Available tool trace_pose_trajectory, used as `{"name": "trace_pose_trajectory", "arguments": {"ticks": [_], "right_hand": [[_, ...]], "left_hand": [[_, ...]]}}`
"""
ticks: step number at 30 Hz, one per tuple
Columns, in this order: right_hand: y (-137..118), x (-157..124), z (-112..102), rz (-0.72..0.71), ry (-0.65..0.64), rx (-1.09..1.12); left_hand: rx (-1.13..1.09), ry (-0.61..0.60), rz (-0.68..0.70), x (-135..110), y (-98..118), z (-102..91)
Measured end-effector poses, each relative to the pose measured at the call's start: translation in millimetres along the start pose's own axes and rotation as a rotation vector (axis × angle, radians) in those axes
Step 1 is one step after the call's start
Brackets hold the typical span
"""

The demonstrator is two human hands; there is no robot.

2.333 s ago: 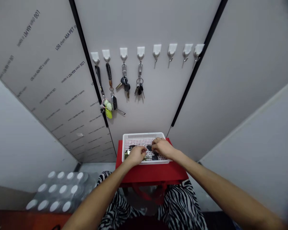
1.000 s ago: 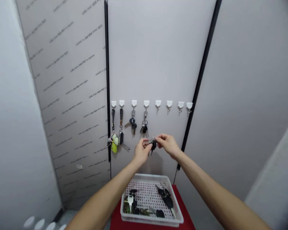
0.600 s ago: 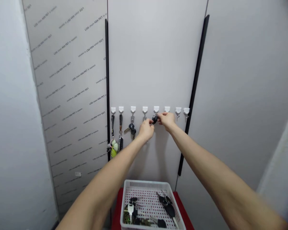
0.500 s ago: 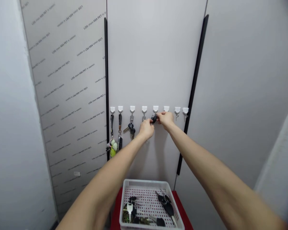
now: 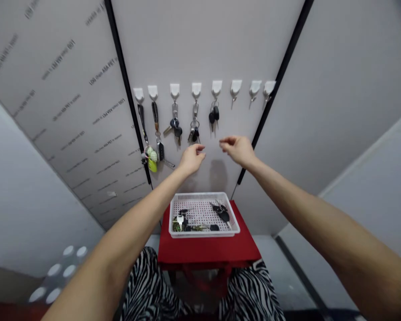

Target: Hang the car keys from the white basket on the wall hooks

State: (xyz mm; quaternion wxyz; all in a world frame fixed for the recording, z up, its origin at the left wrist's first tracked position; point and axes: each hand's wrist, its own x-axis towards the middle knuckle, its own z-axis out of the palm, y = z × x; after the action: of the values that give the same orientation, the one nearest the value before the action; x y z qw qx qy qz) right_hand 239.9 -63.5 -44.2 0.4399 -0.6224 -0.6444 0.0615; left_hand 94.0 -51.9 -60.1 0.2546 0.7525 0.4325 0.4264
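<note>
A set of black-headed keys (image 5: 214, 116) hangs by its ring from the fifth white hook (image 5: 217, 87), apart from both hands. My left hand (image 5: 191, 159) is in the air just below another key bunch (image 5: 194, 133), thumb and fingers apart with nothing in them. To the lower right of the black-headed keys, my right hand (image 5: 239, 150) is empty too, its fingers loosely bent. Below them, a white perforated basket (image 5: 204, 233) holds more keys, among them a large black one (image 5: 223, 216).
The basket stands on a red-covered stool (image 5: 207, 252) between my knees in zebra-print trousers (image 5: 147, 285). Further left on the hook row hang a key bunch (image 5: 176, 128), a car key fob (image 5: 160, 151) and a green charm (image 5: 152, 164). Black vertical strips (image 5: 120, 58) edge the panel.
Both hands have let go of the black-headed keys, which hang on the fifth hook, and have moved down and apart. The view has tilted down, showing the stool and legs.
</note>
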Motion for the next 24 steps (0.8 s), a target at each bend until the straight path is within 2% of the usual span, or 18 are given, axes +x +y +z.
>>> {"name": "trace_pose_trajectory", "arguments": {"ticks": [4, 5, 7, 11, 16, 19, 24], "right_hand": [[48, -78, 30, -0.076, -0.493, -0.288], [59, -93, 36, -0.091, -0.568, -0.374], [76, -116, 45, -0.157, -0.637, -0.518], [87, -130, 50, -0.313, -0.626, -0.669], [87, -126, 52, -0.375, -0.626, -0.720], [87, -123, 54, -0.329, -0.597, -0.646], [81, -120, 52, -0.150, -0.508, -0.332]], "left_hand": [[-0.023, -0.156, -0.113, -51, -43, 31.3], [-0.013, -0.208, -0.144, -65, -53, 39.7], [0.023, -0.306, -0.202, -89, -69, 55.2], [0.094, -0.421, -0.230, -119, -88, 75.0], [0.146, -0.452, -0.191, -128, -94, 80.0], [0.142, -0.439, -0.178, -129, -94, 79.0], [0.108, -0.399, -0.181, -129, -97, 80.1]]}}
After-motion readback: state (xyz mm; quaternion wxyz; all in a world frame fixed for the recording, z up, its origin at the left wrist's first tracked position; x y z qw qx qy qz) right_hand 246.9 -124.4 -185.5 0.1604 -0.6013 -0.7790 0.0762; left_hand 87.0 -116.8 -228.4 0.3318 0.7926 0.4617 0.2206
